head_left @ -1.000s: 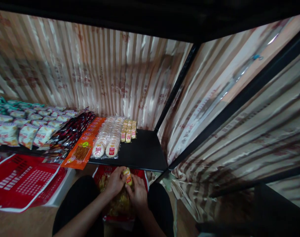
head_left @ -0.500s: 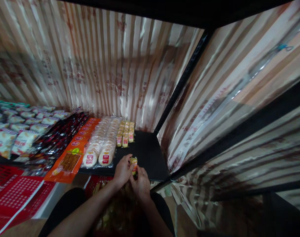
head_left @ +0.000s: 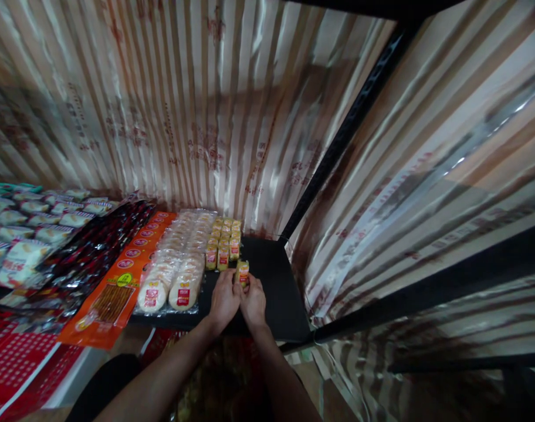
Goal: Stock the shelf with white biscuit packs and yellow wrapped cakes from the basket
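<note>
My left hand and my right hand are pressed together over the black shelf, both pinching one small yellow snack packet held upright. The packet hovers just in front of several rows of like yellow packets standing on the shelf. To the left of these lie two rows of round white rice-cracker packs.
Orange flat packs, dark red packs and white-green bags fill the shelf further left. A red basket sits low left. Striped shiny curtain backs the shelf; a black post marks its right corner.
Both hands rose from the bag on my lap up onto the shelf, carrying the yellow packet forward to just before the standing rows. The view tilted upward.
</note>
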`<state>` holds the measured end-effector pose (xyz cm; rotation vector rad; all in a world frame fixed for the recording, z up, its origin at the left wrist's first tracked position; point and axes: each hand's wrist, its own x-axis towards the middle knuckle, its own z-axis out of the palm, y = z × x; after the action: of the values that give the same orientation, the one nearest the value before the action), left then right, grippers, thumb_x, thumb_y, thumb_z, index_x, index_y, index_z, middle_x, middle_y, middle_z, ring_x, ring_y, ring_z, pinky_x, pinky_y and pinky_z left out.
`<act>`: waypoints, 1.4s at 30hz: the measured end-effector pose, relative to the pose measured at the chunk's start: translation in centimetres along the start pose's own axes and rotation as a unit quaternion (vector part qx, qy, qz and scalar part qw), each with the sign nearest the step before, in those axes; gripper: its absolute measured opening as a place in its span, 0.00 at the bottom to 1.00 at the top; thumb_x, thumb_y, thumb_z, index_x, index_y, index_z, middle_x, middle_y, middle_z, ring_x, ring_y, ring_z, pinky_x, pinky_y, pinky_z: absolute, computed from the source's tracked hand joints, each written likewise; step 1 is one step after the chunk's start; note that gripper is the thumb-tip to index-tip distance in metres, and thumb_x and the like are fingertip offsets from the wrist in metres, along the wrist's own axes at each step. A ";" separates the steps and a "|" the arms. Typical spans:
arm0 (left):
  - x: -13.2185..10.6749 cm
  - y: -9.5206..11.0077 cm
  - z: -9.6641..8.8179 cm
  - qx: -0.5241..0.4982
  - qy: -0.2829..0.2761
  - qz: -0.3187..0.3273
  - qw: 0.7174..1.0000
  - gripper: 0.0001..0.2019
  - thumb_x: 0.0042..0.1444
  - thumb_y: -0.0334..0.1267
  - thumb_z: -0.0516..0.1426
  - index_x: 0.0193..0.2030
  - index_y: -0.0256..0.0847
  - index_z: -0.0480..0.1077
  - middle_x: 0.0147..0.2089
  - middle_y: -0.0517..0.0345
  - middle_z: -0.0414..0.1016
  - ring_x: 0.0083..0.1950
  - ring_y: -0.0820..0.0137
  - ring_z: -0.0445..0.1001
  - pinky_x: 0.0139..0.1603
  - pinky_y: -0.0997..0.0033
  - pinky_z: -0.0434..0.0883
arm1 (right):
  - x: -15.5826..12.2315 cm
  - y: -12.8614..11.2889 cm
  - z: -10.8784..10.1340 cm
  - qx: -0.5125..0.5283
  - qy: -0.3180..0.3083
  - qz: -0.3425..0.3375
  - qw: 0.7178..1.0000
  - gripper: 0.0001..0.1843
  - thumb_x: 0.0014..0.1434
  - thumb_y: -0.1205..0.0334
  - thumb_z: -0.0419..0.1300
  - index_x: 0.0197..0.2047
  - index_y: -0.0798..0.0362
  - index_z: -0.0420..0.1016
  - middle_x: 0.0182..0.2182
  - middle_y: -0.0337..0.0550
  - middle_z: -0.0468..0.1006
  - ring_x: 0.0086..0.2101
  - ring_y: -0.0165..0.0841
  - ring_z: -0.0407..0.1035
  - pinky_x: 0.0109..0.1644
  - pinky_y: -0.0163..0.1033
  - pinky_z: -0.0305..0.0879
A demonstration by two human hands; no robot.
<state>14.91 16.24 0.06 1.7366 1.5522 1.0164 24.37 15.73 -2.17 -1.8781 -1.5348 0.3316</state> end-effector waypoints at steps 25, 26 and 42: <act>2.5 -2.3 1.0 -0.008 -0.027 -0.030 0.999 0.20 0.57 0.30 0.43 0.55 0.35 0.65 0.61 0.49 0.63 0.62 0.70 0.59 0.65 0.66 0.55 | 4.8 -0.9 3.1 -0.003 -0.005 0.018 1.000 0.19 0.57 0.62 0.51 0.52 0.57 0.65 0.41 0.49 0.69 0.30 0.31 0.68 0.36 0.36 0.65; 2.5 -2.3 1.0 -0.008 -0.027 -0.030 0.999 0.20 0.57 0.30 0.44 0.54 0.35 0.65 0.61 0.50 0.63 0.63 0.70 0.59 0.64 0.66 0.55 | 4.7 -0.9 3.2 0.008 -0.003 0.018 1.000 0.20 0.57 0.62 0.51 0.52 0.56 0.65 0.41 0.48 0.69 0.29 0.31 0.68 0.36 0.36 0.65; 2.9 -3.1 1.5 -0.004 -0.022 -0.018 1.000 0.20 0.58 0.32 0.43 0.54 0.36 0.66 0.58 0.51 0.66 0.62 0.69 0.61 0.65 0.63 0.55 | 4.3 -0.7 3.6 0.022 -0.015 0.018 0.999 0.25 0.56 0.64 0.48 0.58 0.48 0.61 0.40 0.42 0.67 0.31 0.29 0.67 0.38 0.34 0.64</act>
<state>14.62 19.61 -2.87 1.7087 1.5433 0.9590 22.91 21.06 -3.47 -1.8762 -1.5038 0.4090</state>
